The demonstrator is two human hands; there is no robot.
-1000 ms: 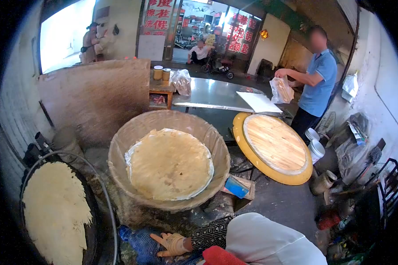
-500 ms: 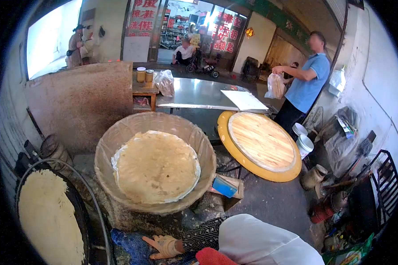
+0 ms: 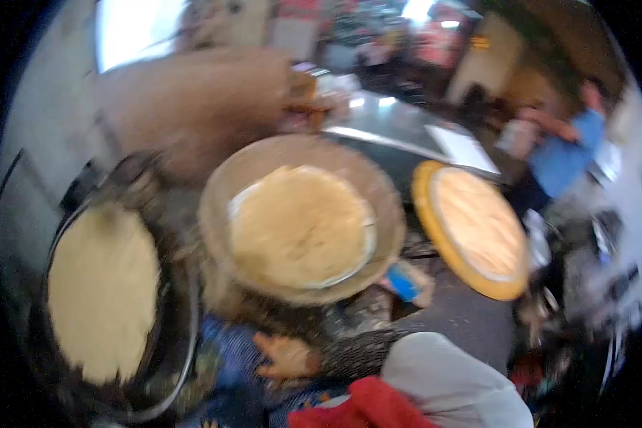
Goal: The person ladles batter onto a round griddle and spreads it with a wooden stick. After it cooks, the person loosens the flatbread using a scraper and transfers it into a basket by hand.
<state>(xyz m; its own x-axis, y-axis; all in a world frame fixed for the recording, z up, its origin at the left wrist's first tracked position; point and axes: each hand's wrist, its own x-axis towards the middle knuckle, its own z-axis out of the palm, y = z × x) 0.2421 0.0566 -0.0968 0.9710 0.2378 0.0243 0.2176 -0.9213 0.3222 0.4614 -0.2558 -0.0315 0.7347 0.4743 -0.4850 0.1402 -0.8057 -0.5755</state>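
My right hand lies over blue patterned cloth at the lower middle, fingers apart and nothing visible in them. It looks gloved, but blur hides the detail. A dark patterned sleeve covers that forearm. My left hand does not show. To the left, a large pale sheet of dough or batter covers a round black griddle with a metal hoop around it. Ahead, a wide lined basket holds round flatbread on white cloth.
At right stands a yellow round board with a pale wooden disc on it. A blue box sits beside the basket. Behind are a metal table and a brown panel. A person in a blue shirt stands back right.
The view has swung left and down and is blurred, so everything sits further right. More of the griddle shows. My right hand stays by the blue cloth, its fingers more spread.
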